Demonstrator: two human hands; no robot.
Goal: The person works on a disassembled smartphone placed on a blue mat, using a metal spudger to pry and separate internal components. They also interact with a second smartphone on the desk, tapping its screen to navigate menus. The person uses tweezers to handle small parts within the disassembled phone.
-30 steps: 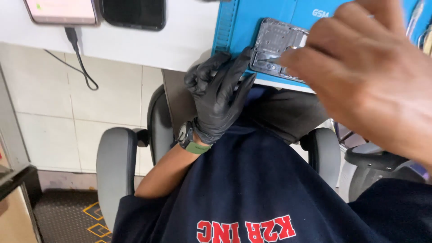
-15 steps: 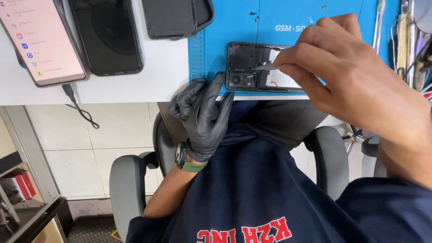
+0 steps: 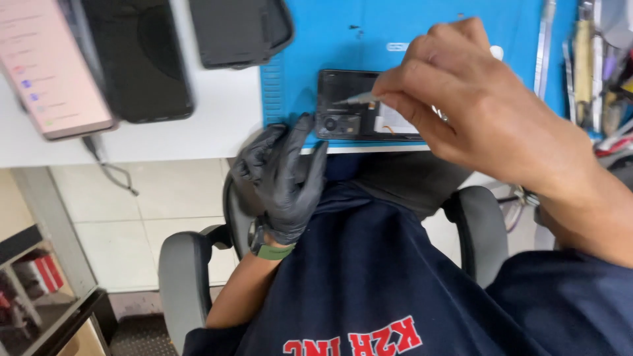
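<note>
An opened black phone with its back off lies on a blue work mat at the desk's near edge. My bare right hand hovers over it, pinching a thin metal tool whose tip points into the phone's insides. My left hand, in a black glove with a green-strapped watch at the wrist, rests at the desk edge with fingertips touching the mat just left of the phone's camera end. It holds nothing.
Left on the white desk lie a lit phone with a cable, a dark phone and a black case. Hand tools are at the right. Chair armrests flank my lap.
The view has swung up and closer onto the desk. My right hand has come to the open phone with the tool in it. The gloved left hand stays at the desk edge.
</note>
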